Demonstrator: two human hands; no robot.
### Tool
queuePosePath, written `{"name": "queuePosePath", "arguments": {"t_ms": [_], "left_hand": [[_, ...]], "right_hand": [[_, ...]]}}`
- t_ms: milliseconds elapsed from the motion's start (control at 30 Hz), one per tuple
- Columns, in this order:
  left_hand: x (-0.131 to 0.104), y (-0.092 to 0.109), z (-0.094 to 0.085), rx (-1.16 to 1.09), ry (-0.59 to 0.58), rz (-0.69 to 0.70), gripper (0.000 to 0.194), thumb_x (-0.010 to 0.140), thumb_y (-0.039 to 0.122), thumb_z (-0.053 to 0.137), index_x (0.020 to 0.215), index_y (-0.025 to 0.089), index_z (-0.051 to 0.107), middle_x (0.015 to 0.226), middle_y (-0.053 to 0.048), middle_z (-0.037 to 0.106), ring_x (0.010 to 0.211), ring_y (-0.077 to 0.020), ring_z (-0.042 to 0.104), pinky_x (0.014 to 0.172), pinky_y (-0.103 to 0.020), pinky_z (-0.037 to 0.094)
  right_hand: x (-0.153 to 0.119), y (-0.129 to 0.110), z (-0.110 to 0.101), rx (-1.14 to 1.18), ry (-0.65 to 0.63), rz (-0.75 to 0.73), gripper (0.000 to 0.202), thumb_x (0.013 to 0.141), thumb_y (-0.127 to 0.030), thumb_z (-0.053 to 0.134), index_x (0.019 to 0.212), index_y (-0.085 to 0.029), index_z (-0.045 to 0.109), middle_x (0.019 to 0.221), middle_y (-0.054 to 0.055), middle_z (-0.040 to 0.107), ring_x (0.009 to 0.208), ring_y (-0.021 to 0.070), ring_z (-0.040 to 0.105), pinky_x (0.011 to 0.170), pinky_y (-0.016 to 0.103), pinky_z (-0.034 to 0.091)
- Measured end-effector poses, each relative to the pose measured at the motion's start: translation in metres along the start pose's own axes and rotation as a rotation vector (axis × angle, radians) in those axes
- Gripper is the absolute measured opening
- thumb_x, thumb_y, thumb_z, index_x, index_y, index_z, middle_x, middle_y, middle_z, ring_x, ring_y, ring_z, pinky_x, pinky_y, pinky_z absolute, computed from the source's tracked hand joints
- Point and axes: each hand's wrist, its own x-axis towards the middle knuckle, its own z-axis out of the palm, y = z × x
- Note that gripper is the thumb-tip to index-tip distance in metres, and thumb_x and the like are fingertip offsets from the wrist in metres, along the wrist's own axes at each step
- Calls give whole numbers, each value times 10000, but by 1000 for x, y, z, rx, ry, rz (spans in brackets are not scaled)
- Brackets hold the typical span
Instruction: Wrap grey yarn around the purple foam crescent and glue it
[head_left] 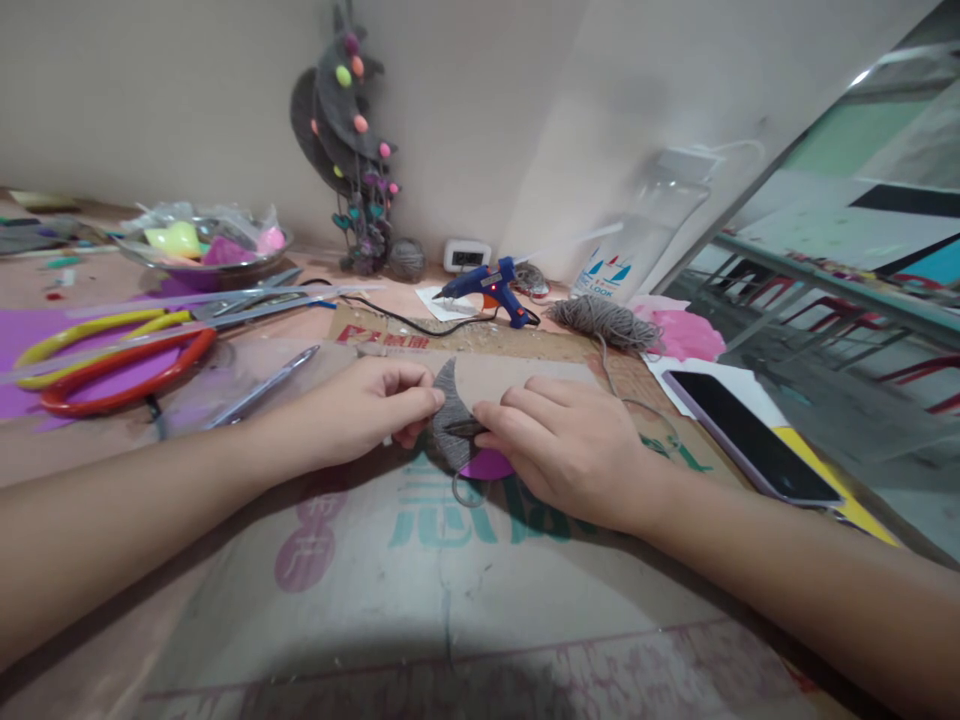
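A small crescent [451, 420], wound with grey yarn, is held up just over the cardboard between my two hands. My left hand [379, 400] pinches its left edge between thumb and fingers. From the other side, the closed fingertips of my right hand [562, 440] grip its inner edge; exactly what lies under them is hidden. Below those fingers shows a bare purple part [486, 465]. A loose loop of grey yarn [469, 500] hangs at the lower end. Beyond my right hand lies a grey yarn skein [606, 322], its strand trailing toward that hand.
Printed cardboard [360, 620] covers the tabletop. Behind it stands a blue glue gun [491, 288] with its cord. Scissors [120, 360] and a pen [262, 388] lie left, near a metal bowl [202, 270]. A phone [754, 435] and clear bottle [637, 235] are right; a crescent ornament [341, 110] hangs behind.
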Motion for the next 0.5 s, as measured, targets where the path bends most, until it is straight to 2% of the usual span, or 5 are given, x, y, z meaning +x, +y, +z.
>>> {"name": "queuePosePath", "arguments": {"t_ms": [300,500], "left_hand": [[0,1,0,8,11,-9,277,834,328,451,596,187,462,532,44,512,504,-103,458,507,-228,329],[0,0,0,34,6,18,284,836,321,450,588,184,456,536,38,518,513,-104,463,517,-227,340]], "right_hand": [[-3,-1,3,3,15,-1,183,917,-211,451,984,-150,610,731,21,587,684,138,495,595,267,333],[-1,0,4,65,13,36,233,939,-269,417,954,-138,608,716,26,586,666,134,502,600,257,346]]}}
